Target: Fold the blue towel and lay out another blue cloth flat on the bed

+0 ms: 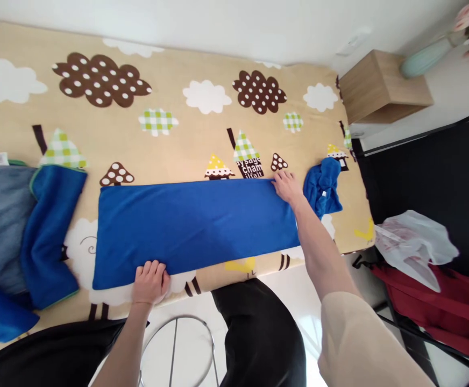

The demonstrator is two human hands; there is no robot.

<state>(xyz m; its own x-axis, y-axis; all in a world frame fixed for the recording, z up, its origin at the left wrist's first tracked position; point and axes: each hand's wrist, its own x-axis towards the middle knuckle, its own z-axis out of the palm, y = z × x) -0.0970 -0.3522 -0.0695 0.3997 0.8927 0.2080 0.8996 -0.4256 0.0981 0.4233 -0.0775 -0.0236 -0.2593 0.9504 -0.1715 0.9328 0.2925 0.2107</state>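
Observation:
A long blue cloth (pixel 194 226), folded into a flat strip, lies across a bed with a tan cartoon-print cover (pixel 202 129). My left hand (pixel 150 281) grips the cloth's near left edge with curled fingers. My right hand (pixel 288 186) rests flat on the cloth's far right corner, fingers spread. A crumpled blue cloth (pixel 323 186) with a small white tag lies just right of my right hand.
A heap of blue and grey fabric (pixel 16 242) lies at the bed's left end. A wooden nightstand (pixel 383 86) with a pale green vase (pixel 424 58) stands at the far right. A white plastic bag (pixel 414 244) sits on red fabric (pixel 440 306). A metal stool (pixel 178 349) is between my legs.

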